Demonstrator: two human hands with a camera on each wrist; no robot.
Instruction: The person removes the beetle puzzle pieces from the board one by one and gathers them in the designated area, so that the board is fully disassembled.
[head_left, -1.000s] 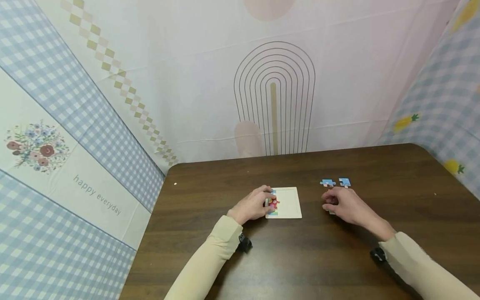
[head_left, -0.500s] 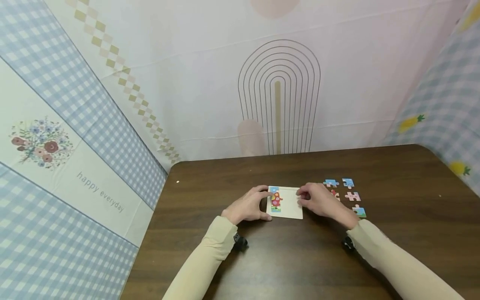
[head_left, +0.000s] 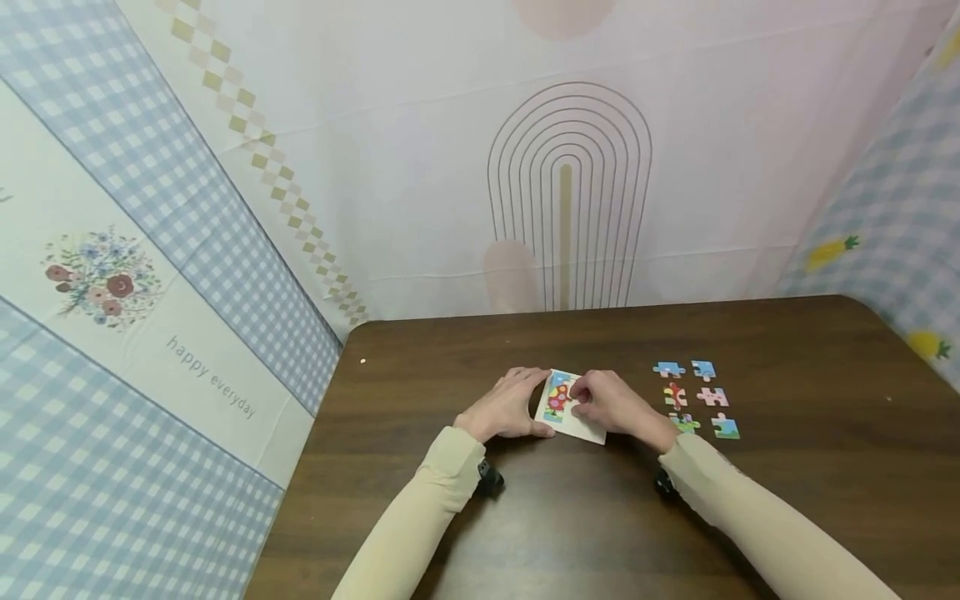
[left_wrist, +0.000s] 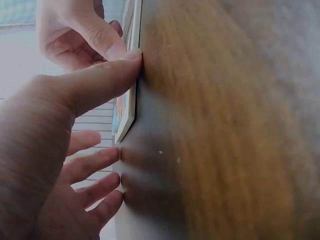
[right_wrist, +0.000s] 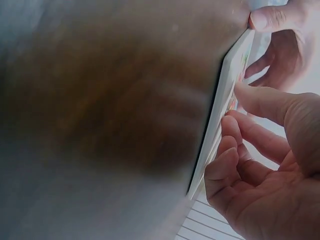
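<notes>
The puzzle board lies on the worktop, toward its far edge. The left grip, fingers relaxed, rests its thumb against the board's side; the right grip pinches a puzzle piece there. Six loose pieces lie nearer the worktop's far right corner.

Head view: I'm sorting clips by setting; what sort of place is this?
Probably an indoor tabletop spot, perhaps screened off for recording: a brown table bears jigsaw pieces, and a pale printed cloth covers the background behind it.
</notes>
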